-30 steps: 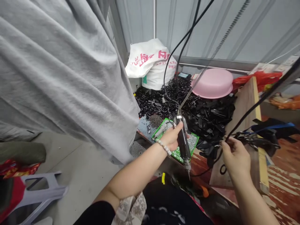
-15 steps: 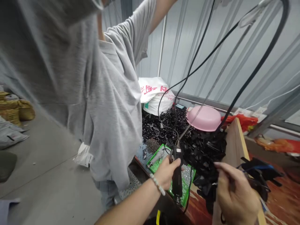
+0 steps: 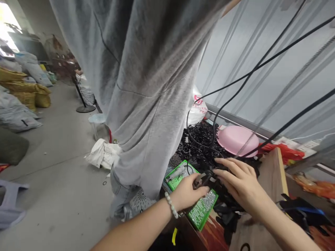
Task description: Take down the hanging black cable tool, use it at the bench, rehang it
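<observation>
Black driver (image 3: 202, 180) lies tilted up-right, left hand (image 3: 187, 192) grip pinching it.

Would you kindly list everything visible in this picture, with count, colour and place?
tool handle: one, black, in the left hand over the tray
tray: one, green, table's near edge
small parts: a heap, black, behind the tray
bowl: one, pink, upside down behind the heap
cables: several, black, hanging from above
other person's shirt: one, grey, standing left of the table
sacks: several, yellowish, far left floor
left hand: beaded bracelet, gripping the tool handle
right hand: fingers spread, over the heap
</observation>
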Action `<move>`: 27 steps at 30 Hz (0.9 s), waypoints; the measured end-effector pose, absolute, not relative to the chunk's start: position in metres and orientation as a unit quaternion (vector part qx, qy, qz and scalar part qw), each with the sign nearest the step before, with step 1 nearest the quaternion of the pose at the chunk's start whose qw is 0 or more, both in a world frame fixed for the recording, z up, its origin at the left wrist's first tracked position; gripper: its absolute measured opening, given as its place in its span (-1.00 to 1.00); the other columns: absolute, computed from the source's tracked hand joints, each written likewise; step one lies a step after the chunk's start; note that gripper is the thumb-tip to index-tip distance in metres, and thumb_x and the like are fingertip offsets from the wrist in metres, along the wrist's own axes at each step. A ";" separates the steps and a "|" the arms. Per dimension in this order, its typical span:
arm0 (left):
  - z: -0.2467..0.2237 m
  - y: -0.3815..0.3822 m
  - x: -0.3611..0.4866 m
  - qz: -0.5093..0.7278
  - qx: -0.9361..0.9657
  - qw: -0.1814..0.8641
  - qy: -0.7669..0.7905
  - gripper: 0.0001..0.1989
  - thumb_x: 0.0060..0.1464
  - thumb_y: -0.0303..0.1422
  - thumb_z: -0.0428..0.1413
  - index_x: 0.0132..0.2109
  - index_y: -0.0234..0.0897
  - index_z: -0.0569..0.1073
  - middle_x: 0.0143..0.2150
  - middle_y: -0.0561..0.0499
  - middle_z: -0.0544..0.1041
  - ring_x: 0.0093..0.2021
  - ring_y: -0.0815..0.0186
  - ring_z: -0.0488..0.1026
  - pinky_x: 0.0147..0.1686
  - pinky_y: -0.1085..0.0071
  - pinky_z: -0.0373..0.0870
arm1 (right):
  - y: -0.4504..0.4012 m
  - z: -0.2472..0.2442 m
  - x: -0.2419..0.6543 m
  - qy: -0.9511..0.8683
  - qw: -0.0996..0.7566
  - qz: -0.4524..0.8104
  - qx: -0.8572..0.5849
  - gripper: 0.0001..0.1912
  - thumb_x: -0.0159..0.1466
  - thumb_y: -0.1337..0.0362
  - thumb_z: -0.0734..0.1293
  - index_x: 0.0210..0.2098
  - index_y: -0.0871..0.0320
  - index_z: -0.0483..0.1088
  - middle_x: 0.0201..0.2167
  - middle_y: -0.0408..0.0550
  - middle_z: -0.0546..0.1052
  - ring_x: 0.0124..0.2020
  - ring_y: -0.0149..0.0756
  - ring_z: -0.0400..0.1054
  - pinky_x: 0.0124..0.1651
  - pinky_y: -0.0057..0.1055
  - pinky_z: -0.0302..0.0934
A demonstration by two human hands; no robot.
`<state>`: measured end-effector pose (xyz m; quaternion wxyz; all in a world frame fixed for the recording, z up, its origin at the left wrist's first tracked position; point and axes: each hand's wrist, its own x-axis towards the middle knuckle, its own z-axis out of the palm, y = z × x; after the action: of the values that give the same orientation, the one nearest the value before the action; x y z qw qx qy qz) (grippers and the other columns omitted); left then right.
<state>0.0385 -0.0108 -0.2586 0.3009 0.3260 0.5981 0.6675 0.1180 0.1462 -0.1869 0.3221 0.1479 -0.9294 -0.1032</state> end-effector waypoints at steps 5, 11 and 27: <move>-0.254 -0.021 0.029 0.670 0.348 0.360 0.549 -0.72 -0.09 -0.32 0.11 -0.18 -0.32 0.40 -0.38 0.02 0.41 -0.41 0.39 0.35 -0.40 0.49 0.27 | 0.149 -0.173 0.117 -0.935 0.288 -0.079 0.189 -0.85 0.24 0.27 0.16 -0.40 0.08 0.33 -0.37 -0.12 0.45 -0.24 -0.33 0.26 -0.16 -0.32 -0.03; -0.240 -0.025 0.025 0.645 0.356 0.350 0.578 -0.84 -0.14 -0.31 0.13 -0.40 -0.33 0.40 -0.54 0.11 0.32 -0.51 0.45 0.24 -0.52 0.55 0.13 | 0.141 -0.165 0.117 -0.942 0.274 -0.043 0.188 -0.83 0.26 0.28 0.13 -0.45 0.10 0.26 -0.42 -0.11 0.41 -0.31 -0.35 0.26 -0.21 -0.35 -0.02; -0.238 -0.023 0.046 0.599 0.404 0.176 0.669 -0.70 -0.10 -0.31 0.16 -0.16 -0.26 0.46 -0.33 0.06 0.47 -0.34 0.37 0.36 -0.31 0.48 0.26 | 0.145 -0.187 0.139 -0.915 0.389 -0.043 0.098 -0.94 0.21 0.39 0.16 -0.36 0.13 0.23 -0.38 -0.07 0.36 -0.32 -0.35 0.27 -0.21 -0.37 0.11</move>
<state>0.0460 -0.0232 -0.2380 0.1761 0.4036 0.6690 0.5988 0.1391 0.1448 -0.1869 0.3894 0.0981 -0.9148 -0.0434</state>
